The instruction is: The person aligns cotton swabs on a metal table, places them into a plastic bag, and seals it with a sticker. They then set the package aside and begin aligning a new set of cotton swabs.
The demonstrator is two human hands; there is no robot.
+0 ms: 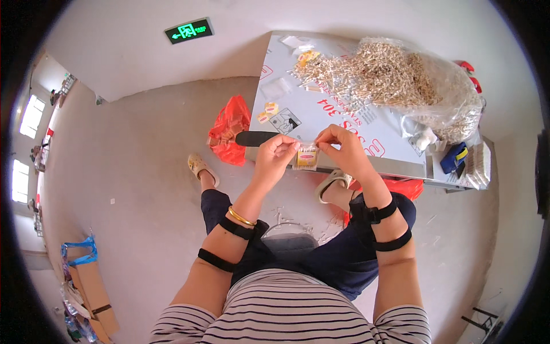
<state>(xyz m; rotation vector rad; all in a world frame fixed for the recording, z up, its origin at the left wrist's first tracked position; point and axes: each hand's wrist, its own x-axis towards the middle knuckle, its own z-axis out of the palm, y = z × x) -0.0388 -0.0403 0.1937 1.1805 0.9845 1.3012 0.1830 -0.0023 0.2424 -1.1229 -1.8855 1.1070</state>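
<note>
Between my hands, at the table's near edge, hangs a small clear bag of cotton swabs (306,160) with a yellow label inside. My left hand (276,155) pinches its top left corner between thumb and finger. The top right corner is pinched by my right hand (346,150). Beyond them a large heap of loose cotton swabs (395,71) spills from a big clear plastic bag (458,97) across the metal table (344,150). Small yellow labels (268,113) lie left of my hands, near a clear empty bag (276,89).
A black elongated object (252,139) juts past the table's left edge, beside a red plastic bag (230,123). At the table's right end are a blue and yellow item (454,158) and white packs (478,166). Swabs litter the floor near a stool (289,243). Cardboard (91,286) stands lower left.
</note>
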